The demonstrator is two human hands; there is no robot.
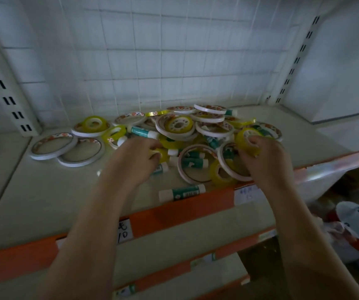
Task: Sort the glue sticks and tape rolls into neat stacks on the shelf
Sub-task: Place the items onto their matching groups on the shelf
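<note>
A jumbled pile of tape rolls and glue sticks [187, 131] lies on the white shelf [44, 191]. My left hand [137, 154] curls its fingers round a small yellow tape roll [160, 153] at the pile's near side. At the pile's right, a larger yellow tape roll [246, 139] is gripped by my right hand [265, 156]. Two wide white tape rolls [54, 146] lie flat and overlapping at the left, apart from the pile. One green-and-white glue stick [181, 192] lies alone near the shelf's front edge.
The shelf has an orange front strip [174, 211] with handwritten price tags. A wire grid panel [152, 50] forms the back. Slotted uprights stand at both back corners. Lower shelves sit below, and a white-and-red container [356, 226] is at the lower right.
</note>
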